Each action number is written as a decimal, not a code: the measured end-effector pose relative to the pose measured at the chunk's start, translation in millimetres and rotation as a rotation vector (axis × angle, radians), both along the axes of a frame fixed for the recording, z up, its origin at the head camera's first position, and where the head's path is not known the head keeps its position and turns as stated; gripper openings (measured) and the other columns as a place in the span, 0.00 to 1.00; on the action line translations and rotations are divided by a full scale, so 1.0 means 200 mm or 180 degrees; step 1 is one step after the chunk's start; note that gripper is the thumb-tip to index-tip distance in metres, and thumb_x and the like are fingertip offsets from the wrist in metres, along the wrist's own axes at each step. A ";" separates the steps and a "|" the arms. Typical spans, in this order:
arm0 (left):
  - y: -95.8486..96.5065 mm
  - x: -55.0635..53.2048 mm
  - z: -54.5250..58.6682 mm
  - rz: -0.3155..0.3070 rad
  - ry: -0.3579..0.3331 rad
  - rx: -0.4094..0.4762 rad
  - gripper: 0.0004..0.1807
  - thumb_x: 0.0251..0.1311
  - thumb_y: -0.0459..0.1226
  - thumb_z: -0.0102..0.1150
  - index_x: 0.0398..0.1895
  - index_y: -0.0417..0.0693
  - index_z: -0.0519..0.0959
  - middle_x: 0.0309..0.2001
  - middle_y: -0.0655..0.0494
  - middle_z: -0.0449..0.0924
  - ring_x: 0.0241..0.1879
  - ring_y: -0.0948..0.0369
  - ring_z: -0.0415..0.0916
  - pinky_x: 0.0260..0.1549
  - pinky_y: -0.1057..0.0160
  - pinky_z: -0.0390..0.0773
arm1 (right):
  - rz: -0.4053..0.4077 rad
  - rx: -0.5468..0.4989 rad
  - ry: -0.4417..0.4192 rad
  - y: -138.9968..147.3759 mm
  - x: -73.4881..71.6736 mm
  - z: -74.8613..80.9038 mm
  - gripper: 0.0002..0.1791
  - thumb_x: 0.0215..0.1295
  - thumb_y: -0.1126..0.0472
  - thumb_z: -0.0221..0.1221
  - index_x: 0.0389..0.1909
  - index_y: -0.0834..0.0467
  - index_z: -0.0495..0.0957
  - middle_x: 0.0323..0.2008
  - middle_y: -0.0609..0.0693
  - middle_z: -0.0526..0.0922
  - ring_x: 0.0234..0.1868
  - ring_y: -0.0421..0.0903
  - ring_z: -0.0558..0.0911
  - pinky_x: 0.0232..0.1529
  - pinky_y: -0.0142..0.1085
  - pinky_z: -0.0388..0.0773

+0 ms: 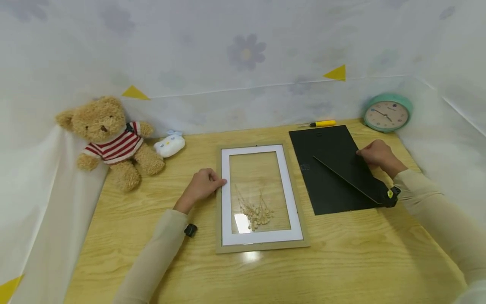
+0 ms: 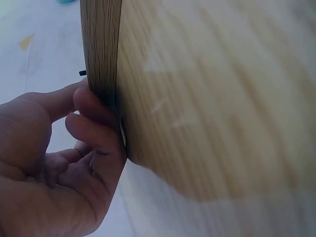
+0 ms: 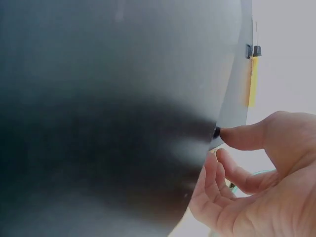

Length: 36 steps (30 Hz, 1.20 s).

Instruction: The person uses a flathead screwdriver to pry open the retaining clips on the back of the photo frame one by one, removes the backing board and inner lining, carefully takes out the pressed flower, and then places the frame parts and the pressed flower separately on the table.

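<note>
A light wood picture frame (image 1: 263, 247) with a white mat (image 1: 226, 198) lies flat on the table, and a sprig of dried flowers (image 1: 260, 216) shows inside it. My left hand (image 1: 202, 185) pinches the frame's left side, thumb on top. In the left wrist view, bent fingers meet the wooden edge (image 2: 101, 44). To the right lies a black backing board (image 1: 322, 192) with a stand leg (image 1: 362, 179) angled up from it. My right hand (image 1: 379, 157) grips the board's right edge. The right wrist view shows the thumb at that edge, with the other fingers partly hidden behind it.
A yellow-handled screwdriver (image 1: 323, 123) lies behind the board. A mint-green clock (image 1: 387, 114) stands at the back right. At the back left sit a teddy bear (image 1: 100, 120) in a striped shirt and a small white plush (image 1: 171, 145). White curtains (image 1: 182, 63) enclose the table (image 1: 190, 270).
</note>
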<state>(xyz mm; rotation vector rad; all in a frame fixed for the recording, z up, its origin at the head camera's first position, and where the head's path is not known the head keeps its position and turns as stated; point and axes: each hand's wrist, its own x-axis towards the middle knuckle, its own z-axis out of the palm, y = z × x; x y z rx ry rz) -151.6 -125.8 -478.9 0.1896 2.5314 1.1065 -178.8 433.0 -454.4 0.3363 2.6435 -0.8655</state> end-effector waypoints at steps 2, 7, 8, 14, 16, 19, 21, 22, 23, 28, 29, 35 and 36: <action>0.00 0.00 0.00 -0.0004 -0.0063 0.0064 0.15 0.65 0.46 0.65 0.35 0.42 0.78 0.23 0.51 0.79 0.20 0.59 0.78 0.25 0.62 0.76 | 0.0033 0.0069 0.0073 -0.01 0.00 0.01 0.21 0.72 0.55 0.54 0.23 0.66 0.80 0.13 0.48 0.73 0.20 0.47 0.76 0.24 0.40 0.72; 0.00 -0.01 0.01 -0.0017 -0.0239 0.0117 0.15 0.66 0.45 0.65 0.34 0.42 0.77 0.20 0.51 0.80 0.17 0.59 0.79 0.23 0.64 0.75 | 0.0262 0.0284 0.0676 -0.15 0.00 0.11 0.21 0.74 0.56 0.54 0.35 0.74 0.81 0.24 0.63 0.81 0.26 0.55 0.79 0.27 0.45 0.74; 0.00 -0.01 0.02 -0.0016 -0.0275 0.0120 0.15 0.66 0.45 0.64 0.34 0.42 0.77 0.19 0.51 0.80 0.16 0.59 0.79 0.23 0.64 0.75 | 0.0331 0.0289 0.0836 -0.22 0.01 0.15 0.21 0.74 0.57 0.54 0.39 0.74 0.81 0.29 0.66 0.82 0.29 0.57 0.80 0.29 0.48 0.75; -0.02 -0.01 0.03 -0.0024 -0.0380 0.0196 0.15 0.67 0.44 0.63 0.33 0.41 0.77 0.18 0.51 0.79 0.15 0.59 0.79 0.20 0.64 0.76 | 0.0719 -0.0079 0.1113 -0.72 0.09 0.40 0.19 0.75 0.55 0.55 0.48 0.69 0.81 0.40 0.65 0.83 0.33 0.55 0.83 0.33 0.45 0.78; -0.03 -0.01 0.03 -0.0017 -0.0390 0.0222 0.15 0.67 0.44 0.63 0.32 0.41 0.76 0.19 0.51 0.79 0.15 0.59 0.79 0.19 0.64 0.77 | 0.0880 -0.0270 0.0992 -0.88 0.12 0.41 0.17 0.75 0.57 0.56 0.48 0.68 0.82 0.37 0.61 0.84 0.32 0.54 0.84 0.32 0.42 0.78; -0.03 -0.01 0.03 0.0000 -0.0413 0.0258 0.15 0.67 0.44 0.64 0.32 0.40 0.76 0.19 0.51 0.78 0.15 0.60 0.79 0.19 0.64 0.78 | 0.1145 -0.0557 0.0704 -1.06 0.15 0.34 0.14 0.74 0.59 0.56 0.43 0.67 0.84 0.29 0.59 0.83 0.29 0.55 0.83 0.27 0.40 0.76; -0.02 0.00 0.03 -0.0002 -0.0430 0.0272 0.15 0.67 0.44 0.64 0.32 0.40 0.76 0.19 0.51 0.79 0.16 0.60 0.79 0.19 0.64 0.78 | 0.1311 -0.0729 0.0491 -1.16 0.16 0.25 0.14 0.74 0.60 0.56 0.37 0.67 0.85 0.23 0.58 0.82 0.24 0.55 0.81 0.24 0.38 0.73; -0.02 0.00 0.02 -0.0013 -0.0436 0.0278 0.15 0.67 0.44 0.64 0.32 0.40 0.76 0.19 0.51 0.79 0.16 0.60 0.79 0.19 0.64 0.78 | 0.1370 -0.0801 0.0359 -1.19 0.16 0.21 0.15 0.74 0.60 0.57 0.34 0.68 0.85 0.21 0.59 0.81 0.22 0.54 0.80 0.23 0.37 0.72; -0.02 0.00 0.02 -0.0021 -0.0438 0.0284 0.15 0.67 0.44 0.63 0.32 0.40 0.76 0.19 0.51 0.79 0.16 0.60 0.79 0.19 0.64 0.78 | 0.1423 -0.0858 0.0237 -1.23 0.17 0.17 0.17 0.74 0.60 0.57 0.30 0.68 0.85 0.18 0.59 0.80 0.20 0.54 0.78 0.22 0.37 0.72; -0.01 0.00 0.02 -0.0039 -0.0452 0.0309 0.15 0.67 0.43 0.63 0.32 0.39 0.76 0.19 0.51 0.78 0.16 0.60 0.79 0.19 0.64 0.77 | 0.1355 -0.1067 -0.0288 -1.31 0.20 0.02 0.24 0.73 0.59 0.58 0.17 0.69 0.82 0.12 0.57 0.79 0.13 0.49 0.79 0.20 0.38 0.79; -0.01 -0.01 0.02 -0.0027 -0.0459 0.0311 0.15 0.67 0.44 0.63 0.32 0.40 0.76 0.19 0.51 0.78 0.16 0.60 0.78 0.18 0.64 0.77 | 0.1308 -0.1100 -0.0330 -1.32 0.21 0.01 0.25 0.72 0.59 0.58 0.16 0.69 0.82 0.11 0.56 0.78 0.12 0.47 0.79 0.19 0.39 0.80; -0.01 -0.01 0.02 -0.0009 -0.0453 0.0303 0.15 0.67 0.43 0.63 0.32 0.39 0.76 0.19 0.51 0.78 0.15 0.60 0.78 0.18 0.65 0.77 | 0.1080 -0.1294 -0.0459 -1.36 0.22 -0.03 0.24 0.71 0.60 0.59 0.15 0.69 0.82 0.10 0.53 0.78 0.10 0.43 0.79 0.17 0.38 0.79; -0.01 -0.01 0.02 -0.0014 -0.0453 0.0304 0.15 0.67 0.43 0.63 0.32 0.39 0.76 0.19 0.51 0.78 0.15 0.61 0.78 0.18 0.65 0.77 | 0.1039 -0.1328 -0.0485 -1.37 0.22 -0.03 0.23 0.70 0.61 0.58 0.16 0.69 0.82 0.10 0.52 0.78 0.10 0.43 0.78 0.16 0.37 0.79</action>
